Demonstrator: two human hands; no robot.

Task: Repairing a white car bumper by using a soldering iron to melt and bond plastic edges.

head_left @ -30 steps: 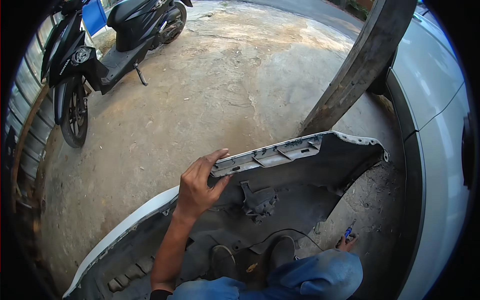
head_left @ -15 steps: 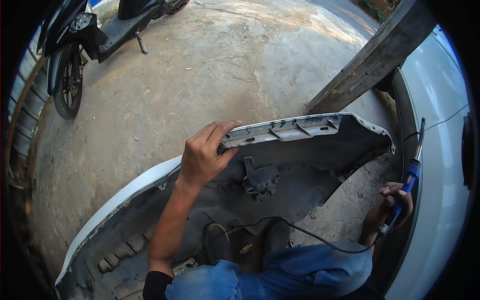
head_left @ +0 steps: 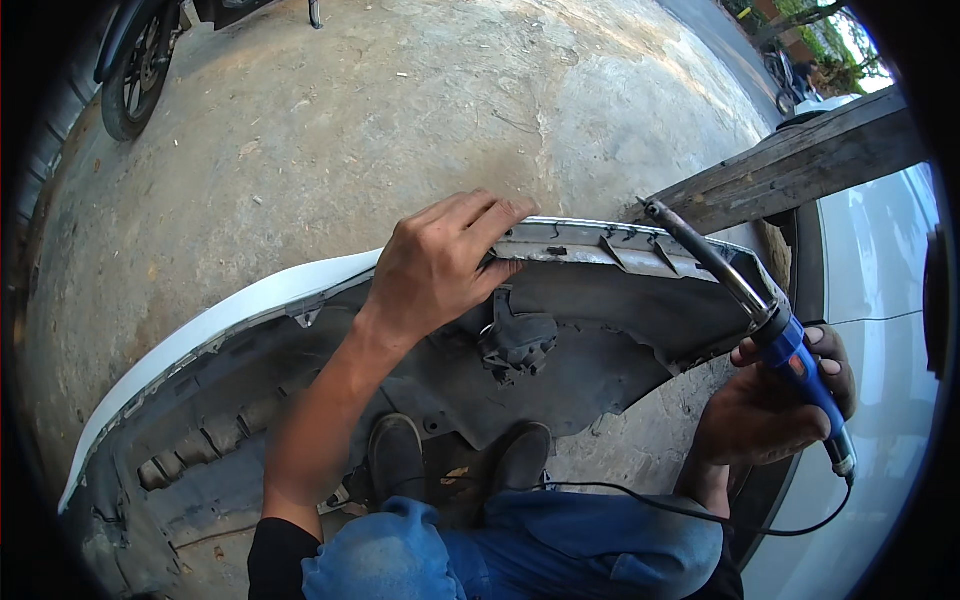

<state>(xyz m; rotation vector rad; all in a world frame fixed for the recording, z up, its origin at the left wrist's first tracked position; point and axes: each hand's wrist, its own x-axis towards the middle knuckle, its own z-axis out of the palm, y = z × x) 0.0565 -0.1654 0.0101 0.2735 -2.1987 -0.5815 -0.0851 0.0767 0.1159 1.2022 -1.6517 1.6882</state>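
A car bumper (head_left: 235,302), white outside and dark grey inside, stands with its hollow inner side toward me. My left hand (head_left: 440,255) is closed around its upper edge, thumb inside and fingers over the top. My right hand (head_left: 765,415) grips a soldering iron (head_left: 795,355) by its blue handle. Its metal shaft points up and left, passing in front of the bumper's ribbed flange (head_left: 630,255); whether the tip touches anything I cannot tell. Black marks run along that flange. From the handle's end a black cord (head_left: 640,498) loops over my knee. A dark lamp-like housing (head_left: 518,340) sits inside the bumper.
At the right stands a pale car (head_left: 880,370), close to my right hand. A wooden post (head_left: 800,165) slants just beyond the bumper's right end. A motorcycle wheel (head_left: 140,75) rests on the concrete floor (head_left: 400,130) at far left. My shoes (head_left: 398,455) are inside the bumper's curve.
My right hand has raised the soldering iron and brought it nearer, its tip swinging left across the bumper's flange. My left hand keeps its hold on the edge. The view has shifted.
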